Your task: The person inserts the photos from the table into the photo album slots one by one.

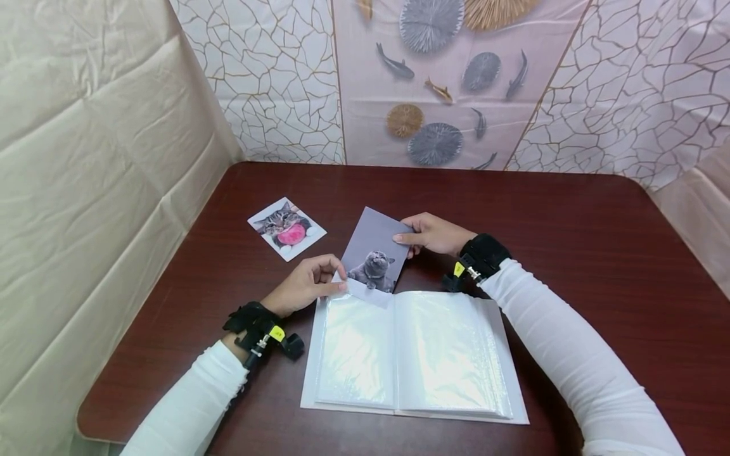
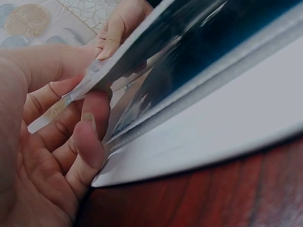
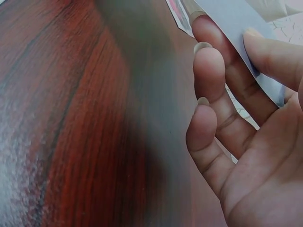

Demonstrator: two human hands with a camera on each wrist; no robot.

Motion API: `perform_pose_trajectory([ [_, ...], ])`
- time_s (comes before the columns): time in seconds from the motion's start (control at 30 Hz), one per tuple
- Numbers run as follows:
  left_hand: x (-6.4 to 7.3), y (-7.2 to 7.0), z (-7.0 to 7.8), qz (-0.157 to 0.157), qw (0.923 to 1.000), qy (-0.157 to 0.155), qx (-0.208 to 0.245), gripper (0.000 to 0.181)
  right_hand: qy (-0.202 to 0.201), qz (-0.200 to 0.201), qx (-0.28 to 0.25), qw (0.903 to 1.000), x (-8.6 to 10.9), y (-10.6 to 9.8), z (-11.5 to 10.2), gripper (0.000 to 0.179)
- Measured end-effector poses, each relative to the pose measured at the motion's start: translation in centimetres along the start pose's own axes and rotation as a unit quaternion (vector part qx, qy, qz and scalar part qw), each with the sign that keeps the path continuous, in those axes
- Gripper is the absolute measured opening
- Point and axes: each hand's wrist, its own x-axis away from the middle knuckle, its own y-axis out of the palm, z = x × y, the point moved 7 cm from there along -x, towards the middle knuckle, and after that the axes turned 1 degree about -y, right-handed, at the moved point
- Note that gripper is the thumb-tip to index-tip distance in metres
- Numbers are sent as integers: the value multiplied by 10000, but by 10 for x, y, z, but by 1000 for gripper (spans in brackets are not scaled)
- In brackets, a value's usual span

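An open photo album [image 1: 353, 354] with clear plastic pockets lies in front of me. At the upper edge of its left page, my left hand [image 1: 310, 282] pinches the clear pocket [image 2: 94, 75] between thumb and fingers. My right hand [image 1: 436, 235] holds a photo [image 1: 371, 237] of a grey cat by its upper right side, thumb on the front and fingers behind. The photo's lower edge is at the pocket's mouth; how far it reaches inside I cannot tell. In the right wrist view, the other fingers of my right hand [image 3: 255, 151] are loosely bent below the photo.
On the dark red wooden table [image 1: 547, 240], a second photo [image 1: 287, 228], a tabby cat with a pink object, lies left of the held one. Behind the table hangs a patterned cloth [image 1: 365, 145]. A cream cloth [image 1: 102, 190] covers the left side.
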Motion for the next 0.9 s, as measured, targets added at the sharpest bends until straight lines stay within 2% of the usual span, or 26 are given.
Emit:
perform_pose_trajectory([
  [0.2,-1,-2,-1,92,9999,-22,-45,15,51,19,46,10000,-1,-1,2,21],
  [0.57,-1,-8,-5,369,9986,-339,149,23,151,99,98,9998,0,-3,2,20],
  [0.9,-1,-11,-7,295,9978,-407,435,27,55,65,253,9996,-3,-7,-2,25],
])
